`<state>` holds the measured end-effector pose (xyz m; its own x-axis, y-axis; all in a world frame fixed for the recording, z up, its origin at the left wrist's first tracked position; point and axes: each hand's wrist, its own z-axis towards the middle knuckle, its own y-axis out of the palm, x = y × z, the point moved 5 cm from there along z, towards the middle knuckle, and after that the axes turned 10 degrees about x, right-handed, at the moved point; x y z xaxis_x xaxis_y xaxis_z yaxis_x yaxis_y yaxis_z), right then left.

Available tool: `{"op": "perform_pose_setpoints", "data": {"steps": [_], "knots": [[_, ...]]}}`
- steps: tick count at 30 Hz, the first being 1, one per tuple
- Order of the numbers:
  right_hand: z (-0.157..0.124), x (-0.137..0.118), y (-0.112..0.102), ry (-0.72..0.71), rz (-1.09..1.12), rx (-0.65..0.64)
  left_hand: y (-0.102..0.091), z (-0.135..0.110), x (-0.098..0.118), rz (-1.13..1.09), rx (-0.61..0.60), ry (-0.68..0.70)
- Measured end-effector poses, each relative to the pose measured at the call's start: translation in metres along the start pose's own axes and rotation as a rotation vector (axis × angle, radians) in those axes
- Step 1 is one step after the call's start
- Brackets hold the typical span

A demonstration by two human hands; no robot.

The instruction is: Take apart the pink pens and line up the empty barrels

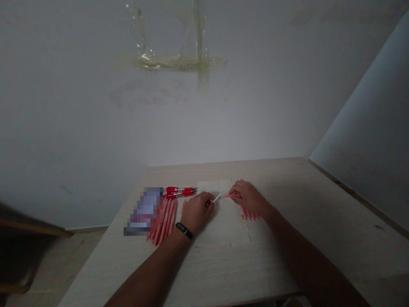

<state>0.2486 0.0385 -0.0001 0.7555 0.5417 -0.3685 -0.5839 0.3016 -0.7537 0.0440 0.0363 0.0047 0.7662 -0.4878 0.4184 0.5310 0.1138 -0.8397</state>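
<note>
My left hand (198,209), with a black band on the wrist, is closed on a thin white stick (217,197) that looks like a pen part; its exact kind is too small to tell. Just to the right, my right hand (245,195) pinches a slim pink pen (228,196) whose tip points left toward the white stick. A small gap seems to lie between the two. Both hands are above a pale sheet (223,228) on the table. Beneath my right hand lies a row of pink pens (251,213), partly hidden by the hand and forearm.
A pile of pink pens (166,221) lies left of my left hand. Several red pens (179,192) lie behind it, beside a pixelated phone-like object (145,211). The wooden table (271,168) meets a wall (239,119) bearing peeling tape (172,64).
</note>
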Motion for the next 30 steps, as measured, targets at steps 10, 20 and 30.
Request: {"op": "perform_pose_setpoints", "data": {"steps": [10,20,30], "knots": [[-0.006,0.0,0.022,0.025,-0.064,-0.075,0.002,-0.001,0.0,0.0,0.015,0.026],[-0.003,-0.001,0.01,0.035,0.003,-0.034,0.001,-0.001,0.002,0.02,-0.028,0.022],[0.0,0.0,-0.008,-0.032,0.091,0.049,0.004,-0.002,0.001,0.0,-0.045,0.053]]}}
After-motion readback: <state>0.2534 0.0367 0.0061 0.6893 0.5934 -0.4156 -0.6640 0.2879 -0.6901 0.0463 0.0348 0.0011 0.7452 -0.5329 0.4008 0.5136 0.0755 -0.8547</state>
